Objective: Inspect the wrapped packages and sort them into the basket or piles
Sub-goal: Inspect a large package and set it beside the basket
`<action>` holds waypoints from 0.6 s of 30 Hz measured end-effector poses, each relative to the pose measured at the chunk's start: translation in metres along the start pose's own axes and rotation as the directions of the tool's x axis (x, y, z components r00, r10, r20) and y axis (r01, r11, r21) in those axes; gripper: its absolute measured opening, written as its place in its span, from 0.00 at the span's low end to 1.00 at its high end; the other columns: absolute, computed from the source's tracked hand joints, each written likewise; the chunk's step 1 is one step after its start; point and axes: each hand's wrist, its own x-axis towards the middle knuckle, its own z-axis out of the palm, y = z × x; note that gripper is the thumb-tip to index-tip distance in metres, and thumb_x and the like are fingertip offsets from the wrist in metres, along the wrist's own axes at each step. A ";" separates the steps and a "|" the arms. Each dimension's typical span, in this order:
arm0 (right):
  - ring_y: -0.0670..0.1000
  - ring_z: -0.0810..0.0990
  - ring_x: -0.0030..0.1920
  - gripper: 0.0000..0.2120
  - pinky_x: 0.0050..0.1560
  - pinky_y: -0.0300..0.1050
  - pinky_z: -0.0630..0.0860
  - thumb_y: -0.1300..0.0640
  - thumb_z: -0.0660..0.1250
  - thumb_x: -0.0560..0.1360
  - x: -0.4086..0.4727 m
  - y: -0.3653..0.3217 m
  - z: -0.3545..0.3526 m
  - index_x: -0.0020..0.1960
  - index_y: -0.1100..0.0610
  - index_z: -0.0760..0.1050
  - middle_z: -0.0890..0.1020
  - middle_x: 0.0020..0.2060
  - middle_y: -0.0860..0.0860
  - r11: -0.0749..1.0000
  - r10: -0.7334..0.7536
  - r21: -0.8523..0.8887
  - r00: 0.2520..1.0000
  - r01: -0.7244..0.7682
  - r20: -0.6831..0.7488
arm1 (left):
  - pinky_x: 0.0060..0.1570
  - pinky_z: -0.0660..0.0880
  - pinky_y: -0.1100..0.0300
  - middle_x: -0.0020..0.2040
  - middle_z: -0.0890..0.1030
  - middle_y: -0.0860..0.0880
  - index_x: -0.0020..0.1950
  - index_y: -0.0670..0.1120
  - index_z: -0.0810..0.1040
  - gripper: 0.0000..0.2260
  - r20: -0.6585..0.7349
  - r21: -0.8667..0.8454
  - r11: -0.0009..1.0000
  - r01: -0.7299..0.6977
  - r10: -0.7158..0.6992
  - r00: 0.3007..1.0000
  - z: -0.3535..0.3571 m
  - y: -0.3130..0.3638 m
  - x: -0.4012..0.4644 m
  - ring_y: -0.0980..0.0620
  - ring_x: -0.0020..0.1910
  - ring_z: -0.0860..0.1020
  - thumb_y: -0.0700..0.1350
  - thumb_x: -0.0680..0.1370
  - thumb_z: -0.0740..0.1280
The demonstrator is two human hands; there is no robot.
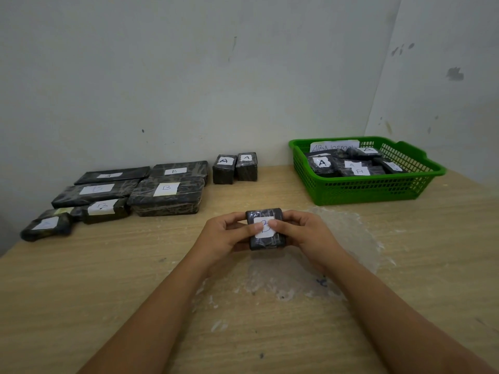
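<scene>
Green basket [372, 190] holds several wrapped packages [322, 164], A-labelled.

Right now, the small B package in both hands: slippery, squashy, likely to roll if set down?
Probably a bit slippery: the B package shows glossy wrap. It looks fairly stiff, since its edges stay square under the left hand and right hand. Unlikely to roll: it is blocky and flat-faced, like the A packages standing on the table.

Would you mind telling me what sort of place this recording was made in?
Probably a makeshift sorting station in a plain room, not a proper warehouse: a bare wooden table against a marked wall, lettered wrapped packages in piles, and a green basket with a handwritten sign.
</scene>
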 end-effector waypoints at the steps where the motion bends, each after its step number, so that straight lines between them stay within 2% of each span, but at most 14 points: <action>1: 0.56 0.87 0.46 0.11 0.46 0.49 0.84 0.61 0.74 0.75 0.000 0.000 0.000 0.55 0.66 0.82 0.87 0.46 0.59 1.000 0.003 -0.001 1.000 -0.003 0.003 | 0.53 0.83 0.51 0.51 0.87 0.39 0.62 0.41 0.83 0.19 -0.010 0.008 1.000 -0.001 0.001 1.000 -0.001 -0.001 0.000 0.42 0.52 0.86 0.41 0.72 0.77; 3: 0.54 0.86 0.45 0.10 0.43 0.45 0.83 0.61 0.73 0.76 0.000 0.000 0.001 0.55 0.65 0.81 0.87 0.45 0.57 1.000 0.019 -0.010 1.000 -0.019 0.017 | 0.54 0.83 0.49 0.51 0.87 0.40 0.61 0.40 0.83 0.19 -0.037 0.031 0.999 -0.015 0.016 0.999 -0.002 -0.001 0.001 0.42 0.52 0.86 0.40 0.72 0.77; 5: 0.52 0.86 0.45 0.10 0.41 0.43 0.81 0.61 0.72 0.77 0.000 0.000 0.002 0.57 0.62 0.81 0.87 0.46 0.56 0.999 0.034 -0.019 0.998 -0.033 0.050 | 0.52 0.83 0.52 0.50 0.88 0.41 0.61 0.40 0.84 0.18 -0.059 0.037 0.999 -0.029 0.031 0.998 -0.002 0.000 0.002 0.44 0.51 0.87 0.39 0.72 0.77; 9: 0.55 0.86 0.49 0.14 0.44 0.44 0.81 0.62 0.73 0.77 -0.001 0.002 0.001 0.61 0.60 0.80 0.87 0.52 0.60 0.999 0.026 -0.044 0.995 -0.022 0.094 | 0.49 0.84 0.55 0.50 0.88 0.41 0.59 0.41 0.84 0.16 -0.083 0.036 0.999 -0.038 0.041 0.996 -0.002 0.001 0.002 0.43 0.51 0.87 0.37 0.72 0.77; 13: 0.54 0.87 0.46 0.12 0.41 0.44 0.82 0.65 0.73 0.76 -0.001 0.000 0.001 0.59 0.62 0.81 0.87 0.49 0.62 1.000 0.006 -0.028 0.998 -0.005 0.059 | 0.49 0.84 0.55 0.50 0.87 0.41 0.61 0.39 0.84 0.16 -0.062 0.011 1.000 -0.020 0.021 0.998 0.000 0.001 0.001 0.43 0.51 0.87 0.37 0.74 0.76; 16: 0.55 0.86 0.46 0.12 0.41 0.44 0.83 0.65 0.73 0.76 0.000 0.000 0.001 0.59 0.64 0.81 0.87 0.50 0.62 1.000 0.008 -0.019 0.999 -0.007 0.035 | 0.50 0.83 0.55 0.52 0.87 0.41 0.65 0.40 0.82 0.22 -0.037 -0.013 1.000 -0.004 0.004 0.999 0.000 0.002 0.000 0.45 0.51 0.87 0.39 0.71 0.78; 18: 0.55 0.86 0.46 0.12 0.41 0.44 0.83 0.64 0.73 0.76 0.000 0.000 0.000 0.59 0.65 0.81 0.87 0.50 0.62 1.000 0.019 -0.005 1.000 -0.019 0.017 | 0.53 0.83 0.53 0.58 0.86 0.45 0.69 0.44 0.80 0.30 -0.022 -0.011 0.999 -0.032 0.032 0.999 -0.004 0.003 0.001 0.47 0.56 0.86 0.41 0.66 0.79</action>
